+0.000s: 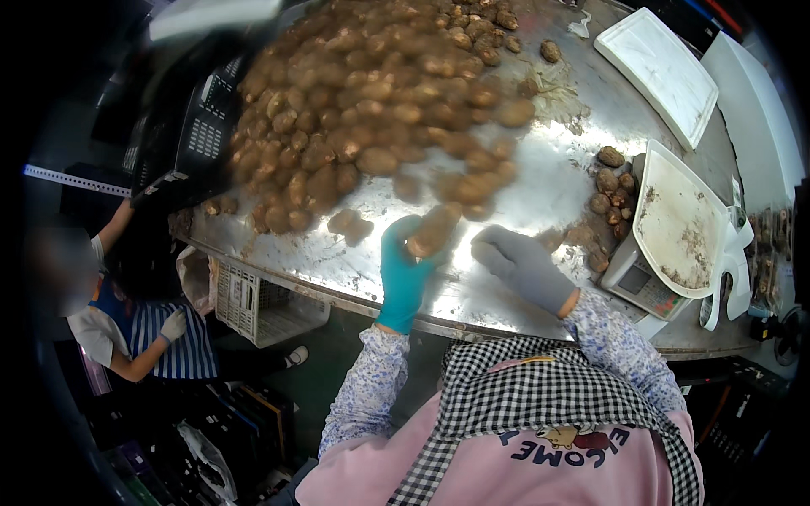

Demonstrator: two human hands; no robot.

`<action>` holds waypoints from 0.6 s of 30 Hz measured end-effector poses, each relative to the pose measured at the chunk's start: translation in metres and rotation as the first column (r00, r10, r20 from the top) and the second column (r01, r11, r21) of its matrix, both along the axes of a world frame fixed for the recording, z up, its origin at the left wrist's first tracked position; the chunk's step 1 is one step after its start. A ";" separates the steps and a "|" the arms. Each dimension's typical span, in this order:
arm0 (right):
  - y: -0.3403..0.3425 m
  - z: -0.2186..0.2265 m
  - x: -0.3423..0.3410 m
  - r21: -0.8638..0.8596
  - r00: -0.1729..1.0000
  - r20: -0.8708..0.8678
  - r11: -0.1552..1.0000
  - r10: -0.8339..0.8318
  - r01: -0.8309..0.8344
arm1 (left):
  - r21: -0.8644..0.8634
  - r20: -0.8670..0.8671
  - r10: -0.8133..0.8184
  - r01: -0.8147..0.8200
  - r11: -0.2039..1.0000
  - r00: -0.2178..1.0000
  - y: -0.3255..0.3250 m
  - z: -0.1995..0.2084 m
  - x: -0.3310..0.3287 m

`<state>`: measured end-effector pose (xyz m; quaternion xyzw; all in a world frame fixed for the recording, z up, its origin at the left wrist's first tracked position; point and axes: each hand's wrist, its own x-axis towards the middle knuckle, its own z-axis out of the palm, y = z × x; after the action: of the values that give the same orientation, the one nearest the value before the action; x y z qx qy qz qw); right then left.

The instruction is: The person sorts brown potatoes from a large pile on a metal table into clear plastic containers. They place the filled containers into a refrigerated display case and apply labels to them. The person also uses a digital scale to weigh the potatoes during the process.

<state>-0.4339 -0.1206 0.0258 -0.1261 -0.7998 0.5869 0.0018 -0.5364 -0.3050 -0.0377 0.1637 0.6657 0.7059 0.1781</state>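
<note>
My left hand (399,270), in a teal glove, is closed around a brown taro corm (434,229) just above the metal table. To its right, my right hand (525,268) in a grey glove hovers over the bare metal; its fingers are loosely bent and apart from any taro, with the palm side hidden. Beyond both hands spreads a large heap of taro corms (337,110), many smeared by motion. A pair of corms (350,226) lies just left of my left hand. A smaller group of corms (609,202) sits to the right.
A scale with a soiled white tray (682,223) stands at the right, and a white foam lid (662,72) lies behind it. A black crate (202,126) leans at the heap's left. Below the table edge (337,308) is a white crate (240,299). Another person (135,337) stands left.
</note>
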 end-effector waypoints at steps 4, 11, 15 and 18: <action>-0.012 -0.013 -0.006 0.053 0.991 0.124 0.998 0.040 -0.047 | -0.179 -0.317 -0.006 -0.053 0.982 0.948 0.003 0.007 0.033; -0.014 -0.019 0.005 -0.319 0.967 0.242 0.948 0.083 -0.001 | -0.242 -0.508 0.019 -0.164 0.956 0.861 0.005 0.003 0.068; -0.016 -0.026 0.019 -0.304 0.987 0.150 0.953 0.062 -0.014 | -0.128 -0.060 0.086 -0.093 0.987 0.995 0.004 0.011 0.082; -0.006 -0.039 0.027 -0.017 0.977 0.179 0.994 0.112 -0.111 | 0.126 0.385 0.057 -0.114 0.985 0.921 0.003 0.018 0.082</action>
<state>-0.4065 -0.1267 -0.0128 -0.1337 -0.8003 0.5752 -0.1038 -0.4545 -0.3019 -0.0194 0.0072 0.5715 0.7782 0.2604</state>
